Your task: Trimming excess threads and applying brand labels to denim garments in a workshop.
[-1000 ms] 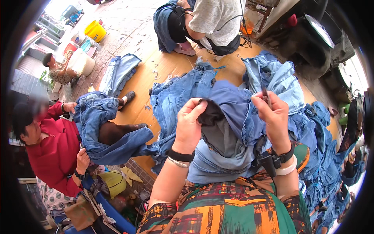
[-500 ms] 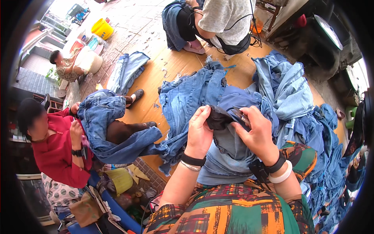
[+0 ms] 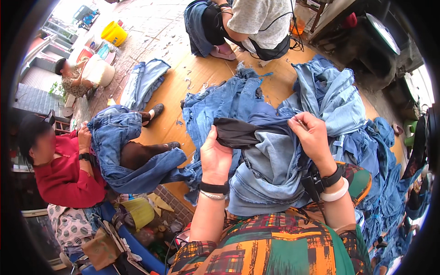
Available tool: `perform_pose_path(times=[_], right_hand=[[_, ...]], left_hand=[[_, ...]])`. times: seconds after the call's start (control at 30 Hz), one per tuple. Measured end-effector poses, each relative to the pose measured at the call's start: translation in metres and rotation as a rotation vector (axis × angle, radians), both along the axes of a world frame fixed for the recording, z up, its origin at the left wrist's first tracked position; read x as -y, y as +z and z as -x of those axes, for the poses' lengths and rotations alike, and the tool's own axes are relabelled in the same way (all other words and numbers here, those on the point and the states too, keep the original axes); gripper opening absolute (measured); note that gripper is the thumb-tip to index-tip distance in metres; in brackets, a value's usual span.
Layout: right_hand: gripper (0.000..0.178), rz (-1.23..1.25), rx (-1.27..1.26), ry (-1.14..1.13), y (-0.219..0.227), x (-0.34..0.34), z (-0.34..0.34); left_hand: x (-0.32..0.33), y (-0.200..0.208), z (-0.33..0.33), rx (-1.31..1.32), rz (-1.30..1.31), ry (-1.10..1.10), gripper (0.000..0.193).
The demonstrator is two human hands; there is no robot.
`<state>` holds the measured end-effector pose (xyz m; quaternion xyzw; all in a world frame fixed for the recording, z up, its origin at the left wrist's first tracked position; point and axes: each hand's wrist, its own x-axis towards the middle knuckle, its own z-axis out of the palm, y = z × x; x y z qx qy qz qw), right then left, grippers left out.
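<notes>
A light blue denim garment [image 3: 275,151] with frayed edges lies across my lap. My left hand [image 3: 215,158] holds a piece of black cloth [image 3: 236,133], its thumb on top and the palm turned up beneath. This cloth looks like a pocket lining and joins the denim. At the garment's far right edge, my right hand [image 3: 311,133] is closed in a pinch on the blue fabric. A small dark, shiny bit shows between these fingers, too small to name. Darker blue fabric [image 3: 263,114] stretches between the two hands.
Piled jeans [image 3: 224,101] lie ahead on a tan sheet [image 3: 178,96]; more denim [image 3: 337,98] heaps at right. A person in red [image 3: 68,169] at left and another in a pale top [image 3: 261,23] ahead handle denim. A yellow bucket [image 3: 113,33] stands far left.
My hands have moved apart. The left has gone left and down with the black cloth, which is now spread out; the right has moved to the denim's far edge.
</notes>
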<state>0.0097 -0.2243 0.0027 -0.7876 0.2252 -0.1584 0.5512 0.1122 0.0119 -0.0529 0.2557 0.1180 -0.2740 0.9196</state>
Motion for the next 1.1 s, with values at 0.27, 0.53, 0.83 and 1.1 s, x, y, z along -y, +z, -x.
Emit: perform_pose_path(times=[0.27,0.53,0.83,1.1], right_hand=[[0.016,-0.278,0.053,-0.147,0.030,0.013,0.031],[0.015,-0.418,-0.017,-0.354,-0.024,0.021,0.110],[0.031,0.164,0.203,-0.017,-0.004,-0.032,0.103],[0.008,-0.718,0.050,-0.152,0.005,-0.021,0.113]], left_hand=[[-0.054,-0.045,-0.042,-0.063,-0.113,0.099,0.035],[-0.085,-0.111,-0.077,-0.376,-0.376,0.338,0.035],[-0.083,-0.100,-0.085,-0.322,-0.467,0.335,0.036],[-0.093,-0.091,-0.067,-0.207,-0.552,0.296,0.028]])
